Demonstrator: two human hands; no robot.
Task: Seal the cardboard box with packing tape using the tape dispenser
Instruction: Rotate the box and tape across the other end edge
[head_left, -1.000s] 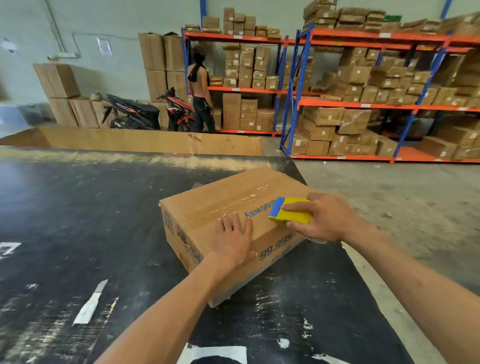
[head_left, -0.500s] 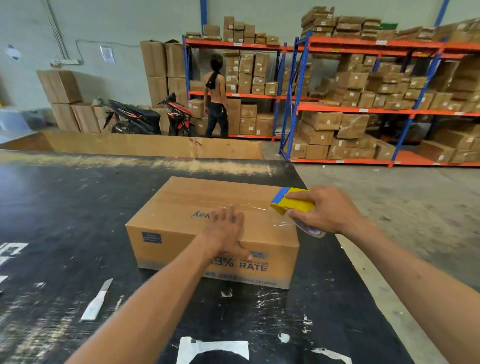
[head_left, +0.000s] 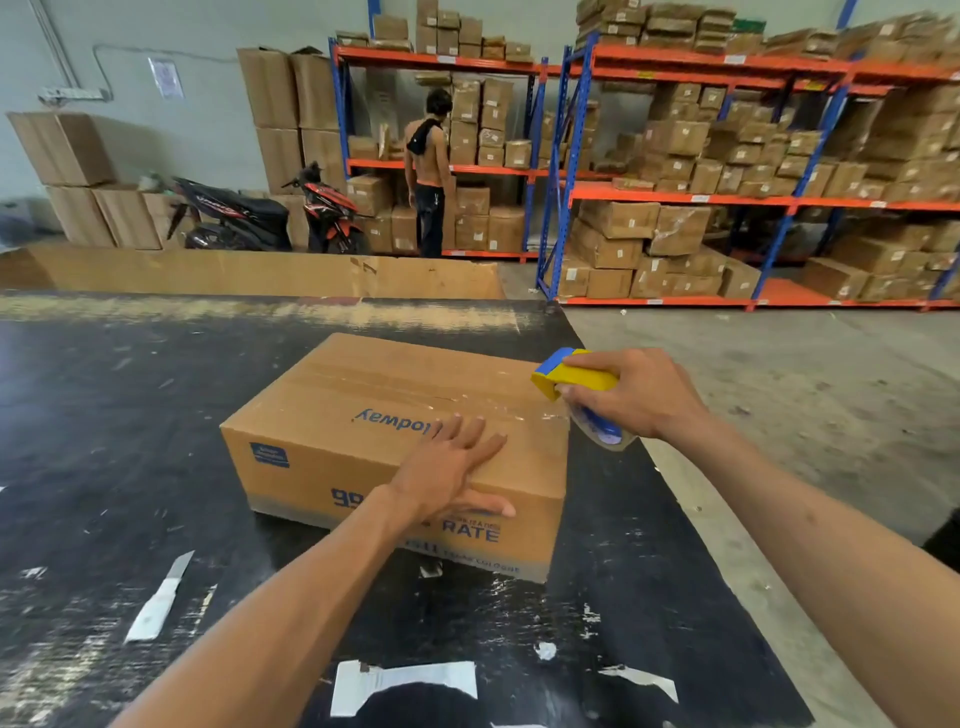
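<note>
**Cardboard box: tape run starting at the right edge**

The cardboard box (head_left: 395, 441) sits on the black table (head_left: 104, 415), flaps closed. My left hand (head_left: 447, 467) lies open and flat on its near top edge. My right hand (head_left: 634, 395) grips the tape dispenser (head_left: 571, 376) at the right end of the seam. Next, I judge, comes 1 steady pull leftward along it.
</note>
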